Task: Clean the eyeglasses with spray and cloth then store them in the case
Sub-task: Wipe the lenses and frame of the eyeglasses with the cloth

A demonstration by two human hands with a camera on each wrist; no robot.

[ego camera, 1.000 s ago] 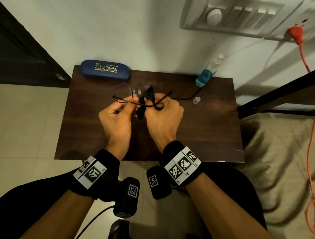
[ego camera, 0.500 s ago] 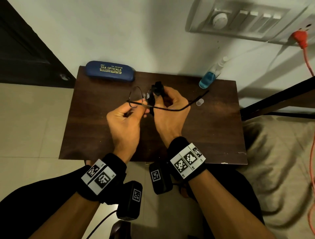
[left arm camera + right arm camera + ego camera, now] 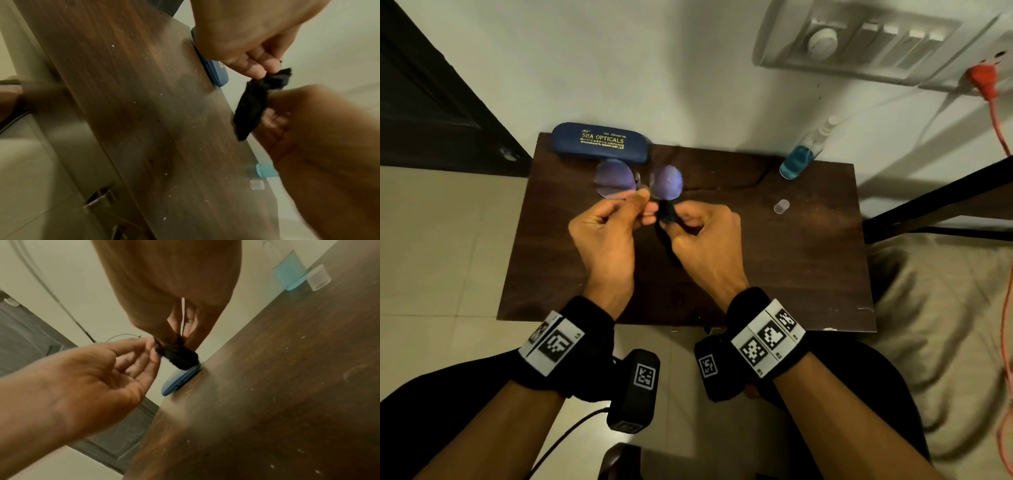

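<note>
Black, crumpled cloth (image 3: 667, 215) is bunching between the pinching fingers of the right hand (image 3: 707, 246), just below two round, purple-tinted lenses of the eyeglasses (image 3: 640, 183). Left hand (image 3: 606, 236) is pinching the thin frame above the dark wooden table (image 3: 808, 274). Behind are lying one oblong blue case (image 3: 601, 143), one blue-liquid spray bottle (image 3: 803, 154) and one clear cap (image 3: 781, 206).

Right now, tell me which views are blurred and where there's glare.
Head view: sharp, but the lenses show purple glare. Left wrist view: right hand smeared, cloth fairly clear. Right wrist view: bottle and cap soft.
</note>
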